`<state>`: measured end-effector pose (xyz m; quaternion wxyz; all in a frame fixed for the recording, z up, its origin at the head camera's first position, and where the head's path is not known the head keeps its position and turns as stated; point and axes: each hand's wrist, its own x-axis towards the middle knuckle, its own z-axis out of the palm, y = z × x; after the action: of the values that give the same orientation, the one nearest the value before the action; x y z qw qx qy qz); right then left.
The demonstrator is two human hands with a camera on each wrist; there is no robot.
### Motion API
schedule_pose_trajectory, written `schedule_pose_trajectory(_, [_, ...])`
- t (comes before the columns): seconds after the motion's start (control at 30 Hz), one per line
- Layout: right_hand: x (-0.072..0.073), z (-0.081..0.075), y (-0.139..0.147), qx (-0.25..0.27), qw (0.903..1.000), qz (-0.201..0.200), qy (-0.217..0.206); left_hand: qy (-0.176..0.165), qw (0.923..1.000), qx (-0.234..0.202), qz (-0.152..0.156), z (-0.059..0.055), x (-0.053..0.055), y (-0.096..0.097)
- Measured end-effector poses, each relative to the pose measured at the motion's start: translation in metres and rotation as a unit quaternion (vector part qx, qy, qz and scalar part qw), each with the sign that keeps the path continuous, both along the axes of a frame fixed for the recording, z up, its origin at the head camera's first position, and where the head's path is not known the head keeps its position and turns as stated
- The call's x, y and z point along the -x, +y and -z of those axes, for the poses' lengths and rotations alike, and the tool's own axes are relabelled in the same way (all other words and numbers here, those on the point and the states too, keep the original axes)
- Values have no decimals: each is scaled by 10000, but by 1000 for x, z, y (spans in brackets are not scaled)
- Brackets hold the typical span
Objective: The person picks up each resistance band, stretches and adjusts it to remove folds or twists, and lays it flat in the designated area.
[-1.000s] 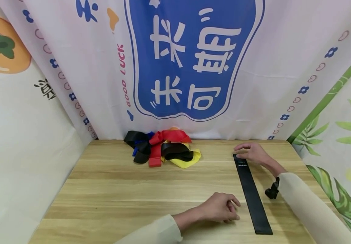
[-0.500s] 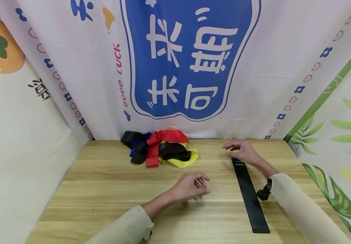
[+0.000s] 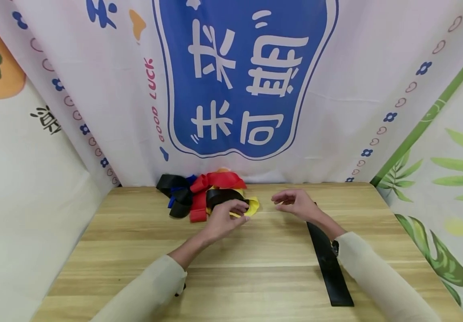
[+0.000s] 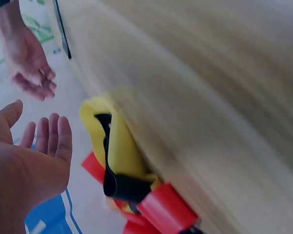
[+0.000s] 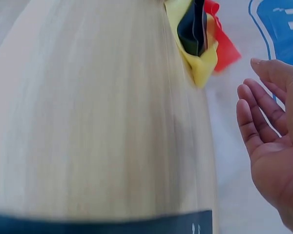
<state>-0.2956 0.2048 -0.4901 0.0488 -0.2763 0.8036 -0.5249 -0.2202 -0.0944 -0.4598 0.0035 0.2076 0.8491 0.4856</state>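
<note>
My left hand (image 3: 224, 220) hovers over the front of a pile of looped elastic bands, its fingers loosely bent and holding nothing. Under and beside it lie a yellow band (image 3: 254, 205) and a black band (image 3: 225, 195), with a red band (image 3: 198, 208) just left. Another black band (image 3: 171, 181) and a blue band (image 3: 191, 180) make up the pile's left end. My right hand (image 3: 297, 206) is in the air right of the pile, holding nothing. A flat black band (image 3: 331, 273) lies lengthwise below the right forearm, which hides part of it; its printed end shows in the right wrist view (image 5: 195, 225).
The bands lie on a wood-grain table (image 3: 247, 286). A printed white curtain (image 3: 336, 134) hangs along the table's back edge, with more printed cloth (image 3: 34, 201) at the left side and the right.
My left hand has moved left and away from me, from beside the flat black band to the pile. My right hand has left that band's far end and moved left.
</note>
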Motion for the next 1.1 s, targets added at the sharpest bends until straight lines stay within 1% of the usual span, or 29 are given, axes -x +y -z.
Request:
schedule_pose_trajectory(0.13, [-3,1,-12,62,9998,-62,-160,109,9994,-68,-310,-5,13,-13])
schedule_pose_trajectory(0.23, [-4,2,-21,52,9997,-57,-225,113,9989,22,-451,-7,22,-21])
schedule_pose_trajectory(0.3, [-4,2,-26,58,9997,-33,-242,115,9983,171,-548,-6,28,-26])
schedule_pose_trajectory(0.47, [-3,5,-41,196,9994,-7,-295,150,9949,586,-804,1,41,-34])
schedule_pose_trajectory(0.6, [-4,8,-51,261,9992,66,-279,237,9931,793,-835,7,50,-38])
schedule_pose_trajectory(0.8, [-6,11,-68,167,9995,234,-160,295,9901,1109,-814,12,59,-42])
schedule_pose_trajectory(0.93, [-6,14,-78,100,9993,328,-159,240,9874,1312,-850,17,64,-42])
schedule_pose_trajectory(1.1, [-4,17,-84,-91,9990,420,-79,107,9849,1426,-973,24,69,-39])
